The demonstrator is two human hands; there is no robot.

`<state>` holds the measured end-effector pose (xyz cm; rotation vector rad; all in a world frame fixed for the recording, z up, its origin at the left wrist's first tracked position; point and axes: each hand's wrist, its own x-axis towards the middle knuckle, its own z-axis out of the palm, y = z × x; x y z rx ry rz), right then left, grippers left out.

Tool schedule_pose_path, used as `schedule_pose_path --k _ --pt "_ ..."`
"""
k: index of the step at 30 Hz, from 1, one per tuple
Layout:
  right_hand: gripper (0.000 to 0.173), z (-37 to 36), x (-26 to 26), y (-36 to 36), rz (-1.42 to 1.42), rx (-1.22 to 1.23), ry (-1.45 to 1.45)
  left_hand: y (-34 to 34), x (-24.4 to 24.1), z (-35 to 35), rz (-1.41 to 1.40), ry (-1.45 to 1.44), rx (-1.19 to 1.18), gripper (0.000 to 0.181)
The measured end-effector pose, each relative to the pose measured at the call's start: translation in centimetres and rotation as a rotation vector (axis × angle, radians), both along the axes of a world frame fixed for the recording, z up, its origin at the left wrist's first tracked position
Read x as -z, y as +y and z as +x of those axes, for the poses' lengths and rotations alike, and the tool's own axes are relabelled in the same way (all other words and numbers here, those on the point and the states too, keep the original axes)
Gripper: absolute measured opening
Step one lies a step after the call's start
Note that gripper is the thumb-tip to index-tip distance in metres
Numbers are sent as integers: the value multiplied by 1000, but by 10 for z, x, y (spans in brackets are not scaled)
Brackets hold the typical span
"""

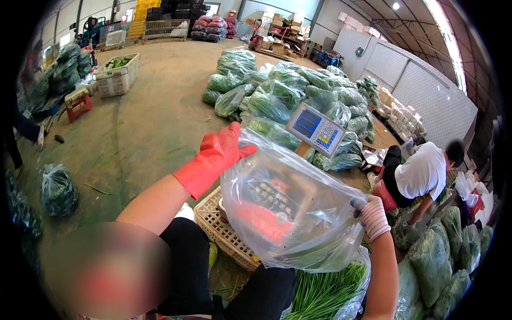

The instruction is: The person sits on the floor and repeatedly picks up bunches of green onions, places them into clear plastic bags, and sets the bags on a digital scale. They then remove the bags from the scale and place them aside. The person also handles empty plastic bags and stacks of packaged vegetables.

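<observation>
My left hand [221,152], in a red rubber glove, grips the upper left rim of a clear plastic bag [288,224]. My right hand [371,214] wears a striped knit glove with grey fingertips and holds the bag's right edge. Stretched between both hands, the bag looks empty. Through its film show blurred red and dark things that I cannot make out. Behind it stands a scale's display head [316,129] with a keypad. A beige plastic crate [228,236] lies partly under the bag. Long green leafy stalks [328,290] fill another plastic bag below my right forearm.
Many bagged greens [276,96] are heaped ahead. A person [420,172] sits bent over at the right, beside more filled bags [432,260]. At the left are a tied bag [59,190], a red stool [79,106] and a crate of green vegetables [117,82].
</observation>
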<state>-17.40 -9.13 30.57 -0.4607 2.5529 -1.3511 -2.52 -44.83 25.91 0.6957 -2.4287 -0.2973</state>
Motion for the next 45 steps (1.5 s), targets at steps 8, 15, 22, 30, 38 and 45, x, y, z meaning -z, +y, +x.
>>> schedule_pose_path --k 8,15,22,30,38,45 --pt "22 -78 40 -34 103 -37 -101 -25 -11 -65 -77 -341 -40 68" --pt "40 -130 168 -52 613 13 92 -25 68 -107 -56 -630 -71 104" --pt "83 -92 142 9 27 -20 82 -54 84 -82 149 -219 459 109" --pt "33 82 169 198 -187 524 -109 -72 46 -25 922 137 616 75" --pt "33 256 342 257 -538 995 -678 177 35 -1 993 291 871 20" --pt "112 220 352 168 466 1031 -514 383 195 29 1946 -417 849 22"
